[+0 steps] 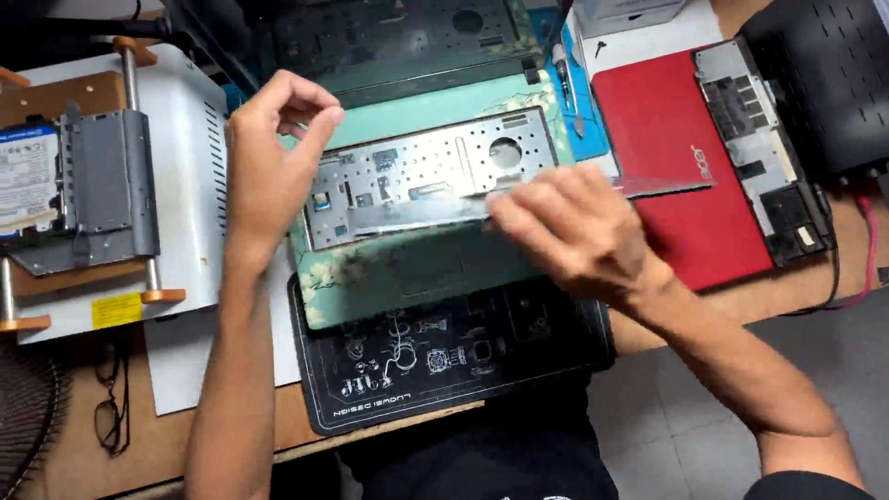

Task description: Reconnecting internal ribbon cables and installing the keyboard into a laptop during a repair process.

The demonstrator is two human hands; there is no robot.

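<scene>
Our right hand (574, 231), blurred in mid-frame, lies fingers-down on the lower edge of a thin silver metal plate (431, 176); we cannot tell whether it grips or only presses. Our left hand (273, 153), at upper left of centre, is pinched narrow at the plate's left end, thumb meeting fingertips, perhaps on something too small to see. The plate sits in the teal laptop shell (407, 273), centre frame. We judge it light, stiff but easily bent, sharp at its punched holes, and best taken by its long edges. Below lies a black mat (444, 361) with white line drawings. At far left, a white-labelled drive (26, 181) rests on a white box bearing a small yellow sticker (117, 310). A red laptop (676, 167) lies at the right.
</scene>
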